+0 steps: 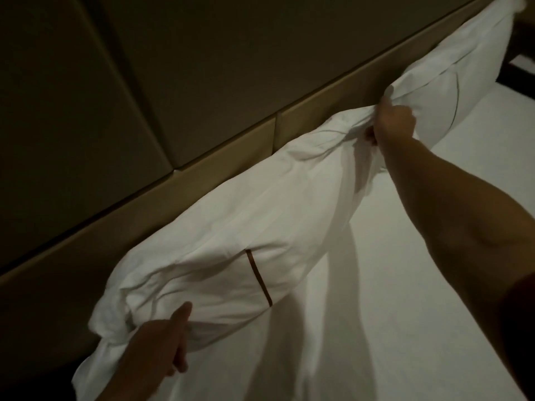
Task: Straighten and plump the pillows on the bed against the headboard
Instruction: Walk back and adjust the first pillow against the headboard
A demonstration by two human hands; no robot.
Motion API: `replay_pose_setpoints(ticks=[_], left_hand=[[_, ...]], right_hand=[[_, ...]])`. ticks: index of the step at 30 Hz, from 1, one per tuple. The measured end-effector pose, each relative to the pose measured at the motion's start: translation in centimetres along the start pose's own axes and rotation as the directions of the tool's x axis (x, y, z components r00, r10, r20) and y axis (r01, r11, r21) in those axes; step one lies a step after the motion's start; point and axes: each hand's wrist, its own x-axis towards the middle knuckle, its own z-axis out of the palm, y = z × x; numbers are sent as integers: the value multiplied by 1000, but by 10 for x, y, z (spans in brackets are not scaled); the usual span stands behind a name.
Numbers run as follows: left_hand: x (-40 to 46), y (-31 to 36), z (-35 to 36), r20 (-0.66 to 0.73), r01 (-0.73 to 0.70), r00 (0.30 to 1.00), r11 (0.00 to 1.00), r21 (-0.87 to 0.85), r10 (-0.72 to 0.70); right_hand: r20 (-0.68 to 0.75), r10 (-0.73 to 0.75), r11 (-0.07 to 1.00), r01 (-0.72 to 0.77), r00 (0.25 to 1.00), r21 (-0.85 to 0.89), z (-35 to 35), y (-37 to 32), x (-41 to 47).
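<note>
A long white pillow (246,215) with a thin brown trim line leans along the tan headboard (162,195). My left hand (162,342) grips its near end at the lower left, thumb lying on the cloth. My right hand (390,123) is closed on the bunched fabric at its far end, arm stretched across the bed. A second white pillow (463,68) stands against the headboard just beyond my right hand, its near corner touching my knuckles.
The white bed sheet (405,270) spreads out to the right of the pillows. Dark padded wall panels (115,68) rise above the headboard. A dark piece of furniture (518,68) shows past the bed's far corner. The room is dim.
</note>
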Motion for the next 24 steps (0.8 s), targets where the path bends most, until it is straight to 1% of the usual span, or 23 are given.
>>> replay_pose_setpoints(ticks=[1,2,3,4,5,6,8,10,11,12,13,14,15,17,18,20,21,22,24], left_hand=[[-6,9,-6,115,35,993,991,-131,-20],[-13,19,-9,185,31,983,964,-263,19],[-22,30,-11,188,-1,980,936,-353,72],[-26,38,-10,146,-53,982,912,-407,122],[-28,45,-8,102,-72,986,894,-442,130],[-24,49,-6,96,-57,989,878,-474,117],[-24,59,-3,119,-19,988,852,-522,94],[-22,65,-11,116,0,990,825,-565,79],[-22,67,-16,107,9,992,803,-596,68],[-21,68,-21,99,25,994,783,-622,47],[-21,71,-25,82,29,996,775,-632,29],[-20,71,-27,38,11,999,767,-642,17],[-20,74,-29,-32,-33,999,760,-649,16],[-18,78,-33,-167,-134,986,743,-656,30],[-19,80,-38,-216,-181,975,727,-662,46],[-24,86,-48,-301,-286,948,683,-672,101],[-25,86,-53,-326,-322,938,657,-681,121],[-25,86,-55,-338,-341,932,634,-694,131],[-19,79,-55,-348,-338,930,643,-688,117]], right_hand=[[-82,-59,997,55,995,-49,-5,-2,4],[-131,-104,990,91,986,-104,-7,-4,7],[-135,-118,985,98,984,-141,-8,-5,9],[-103,-85,989,71,991,-132,-6,-5,12],[-41,-8,996,5,999,-88,-6,-3,14],[31,100,995,-100,994,-27,-6,-1,15],[123,287,955,-293,950,41,-8,9,13],[139,345,931,-357,928,74,-5,21,21],[141,332,935,-345,933,79,-1,26,26],[161,273,957,-285,948,54,3,29,28],[193,177,983,-183,965,14,5,29,29],[217,110,993,-114,970,10,9,32,31],[200,74,997,-73,977,-11,13,32,32],[77,-14,999,17,997,-40,11,23,36],[43,-38,999,38,998,-4,8,16,35],[-66,-87,996,86,994,-7,4,6,36],[-89,-103,995,103,991,-2,5,5,35],[-83,-126,992,127,989,3,8,5,31],[-8,-128,990,128,992,63,19,16,25]])
